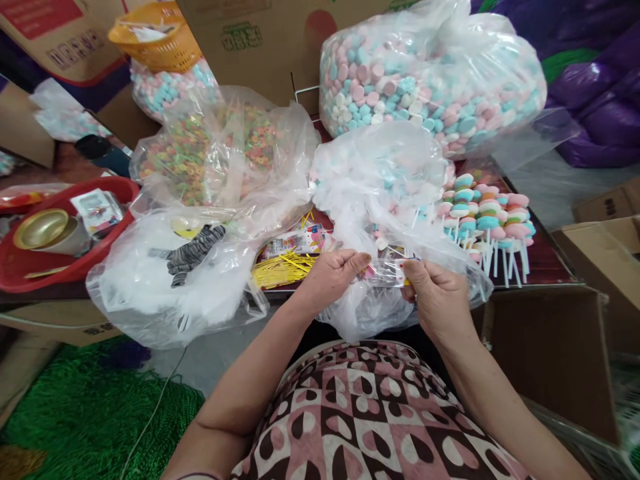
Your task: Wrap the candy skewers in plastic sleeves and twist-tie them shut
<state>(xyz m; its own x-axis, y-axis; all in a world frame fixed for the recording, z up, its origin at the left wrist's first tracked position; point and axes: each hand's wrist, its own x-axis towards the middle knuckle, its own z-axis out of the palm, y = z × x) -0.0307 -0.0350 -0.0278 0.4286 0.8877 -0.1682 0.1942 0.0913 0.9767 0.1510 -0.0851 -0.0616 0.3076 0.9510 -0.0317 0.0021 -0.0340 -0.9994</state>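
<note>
Between my two hands a small clear plastic bag (387, 272) with coloured print is stretched out level above the table's front edge. My left hand (331, 279) pinches one end between thumb and fingers. The other end is pinched in my right hand (441, 293). Right behind them lies an open, crumpled plastic sack (370, 180) of pink, blue and white marshmallows. To the left of my left hand are yellow twist ties (283, 270) and a pile of printed plastic bags (295, 241). Several marshmallow skewers (493, 217) on white sticks are bunched to the right.
A large marshmallow sack (430, 87) stands at the back. Left of it is a bag of gummy rings (215, 150). A white plastic bag (165, 273) bears a striped grey thing (197, 253). A red basin (117, 207) holds bowls. Cardboard boxes (545, 347) stand at right.
</note>
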